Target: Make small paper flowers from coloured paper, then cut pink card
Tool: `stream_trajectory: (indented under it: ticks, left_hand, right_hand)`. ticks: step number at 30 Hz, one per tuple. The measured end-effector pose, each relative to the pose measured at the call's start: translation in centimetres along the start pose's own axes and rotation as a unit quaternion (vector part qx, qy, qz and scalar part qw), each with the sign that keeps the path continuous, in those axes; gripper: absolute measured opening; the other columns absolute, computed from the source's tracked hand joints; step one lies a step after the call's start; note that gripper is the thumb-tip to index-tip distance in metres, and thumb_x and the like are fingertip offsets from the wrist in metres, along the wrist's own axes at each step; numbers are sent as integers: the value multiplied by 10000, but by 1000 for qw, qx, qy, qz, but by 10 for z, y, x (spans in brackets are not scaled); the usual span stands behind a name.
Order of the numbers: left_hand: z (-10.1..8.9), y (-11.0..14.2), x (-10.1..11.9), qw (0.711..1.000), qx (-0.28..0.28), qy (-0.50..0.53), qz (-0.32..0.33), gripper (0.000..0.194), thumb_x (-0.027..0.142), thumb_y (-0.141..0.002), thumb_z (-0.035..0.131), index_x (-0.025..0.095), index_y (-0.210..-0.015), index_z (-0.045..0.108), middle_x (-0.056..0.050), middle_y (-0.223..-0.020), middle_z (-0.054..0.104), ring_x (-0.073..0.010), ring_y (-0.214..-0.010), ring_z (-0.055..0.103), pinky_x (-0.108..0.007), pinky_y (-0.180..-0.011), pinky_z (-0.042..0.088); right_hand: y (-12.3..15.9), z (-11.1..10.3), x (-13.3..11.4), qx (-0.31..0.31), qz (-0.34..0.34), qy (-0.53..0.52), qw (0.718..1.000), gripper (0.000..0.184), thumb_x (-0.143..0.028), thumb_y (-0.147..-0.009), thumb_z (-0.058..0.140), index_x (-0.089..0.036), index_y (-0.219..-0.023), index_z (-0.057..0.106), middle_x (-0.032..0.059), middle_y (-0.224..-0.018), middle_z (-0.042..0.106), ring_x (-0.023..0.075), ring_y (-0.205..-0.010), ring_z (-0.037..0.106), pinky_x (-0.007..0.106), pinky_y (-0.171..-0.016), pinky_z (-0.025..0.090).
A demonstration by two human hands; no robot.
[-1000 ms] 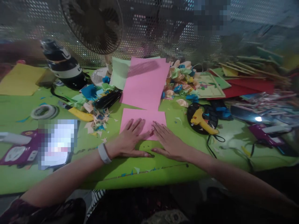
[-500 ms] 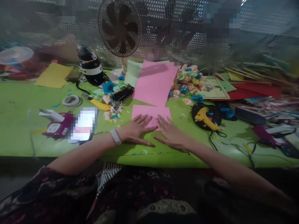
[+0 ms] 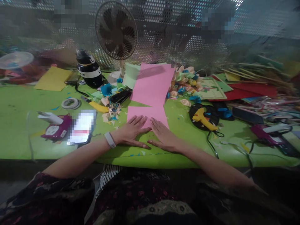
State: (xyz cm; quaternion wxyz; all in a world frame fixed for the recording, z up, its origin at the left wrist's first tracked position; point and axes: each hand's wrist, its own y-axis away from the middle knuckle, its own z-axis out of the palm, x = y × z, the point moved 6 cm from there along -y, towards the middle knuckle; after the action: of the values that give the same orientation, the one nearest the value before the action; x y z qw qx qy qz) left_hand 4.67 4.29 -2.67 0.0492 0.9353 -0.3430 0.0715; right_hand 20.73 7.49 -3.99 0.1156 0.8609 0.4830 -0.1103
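A small pink sheet of paper (image 3: 147, 111) lies flat near the front of the green table. On its left part rests my left hand (image 3: 131, 131), fingers stretched out and thumb pointing right. My right hand (image 3: 166, 135) presses flat on the paper's right part, its fingers extended too. The fingertips of both hands nearly meet at the middle, and the hands cover the sheet's near edge. Just beyond lie larger pink sheets (image 3: 152, 84) over a light green sheet (image 3: 131, 75).
A yellow glue gun (image 3: 203, 119) lies on a black round pad at right. Folded paper pieces (image 3: 184, 79) are heaped behind. To the left are a lit phone (image 3: 82, 126), a tape roll (image 3: 70, 103), a yellow cutter (image 3: 98, 106) and a black bottle (image 3: 89, 68). A fan (image 3: 116, 30) stands at the back.
The view has shifted slightly, so everything sits a little further left. My right hand's fingers have drawn closer together; both hands remain flat on the pink paper.
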Motion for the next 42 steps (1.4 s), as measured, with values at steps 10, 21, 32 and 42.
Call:
stream_trajectory:
  ticks: [10,21,32,42]
  left_hand:
    - [-5,11,2,999,-31,16,26,932,834,-849,419,287,-1596,312,-111,-1709,54,-398,-1567,71,-540,-1269,96]
    - [-9,10,-19,999,-22,2,27,890,807,-878,409,306,-1603,285,-77,-1716,69,-363,-1576,69,-515,-1273,102]
    - [-11,51,-24,999,0,-35,-19,837,732,-923,446,279,-1606,274,-112,-1700,112,-334,-1567,152,-486,-1268,163]
    - [-8,82,-32,998,4,-49,-44,865,768,-923,374,241,-1602,280,-140,-1679,201,-287,-1553,236,-492,-1261,132]
  right_hand:
    - [3,3,-6,1,-33,54,998,1076,-770,-922,371,-119,-1616,-131,167,-1668,-99,329,-1561,-62,540,-1285,103]
    - [-18,-1,4,10,-7,59,998,1049,-780,-925,316,-92,-1631,-43,175,-1681,-56,319,-1565,-44,532,-1283,111]
    - [16,-2,20,34,-9,77,996,1014,-736,-939,375,-160,-1631,-91,146,-1691,13,331,-1566,72,548,-1272,203]
    - [44,-13,36,6,25,81,996,977,-760,-929,347,-140,-1643,101,162,-1674,205,336,-1534,265,545,-1234,306]
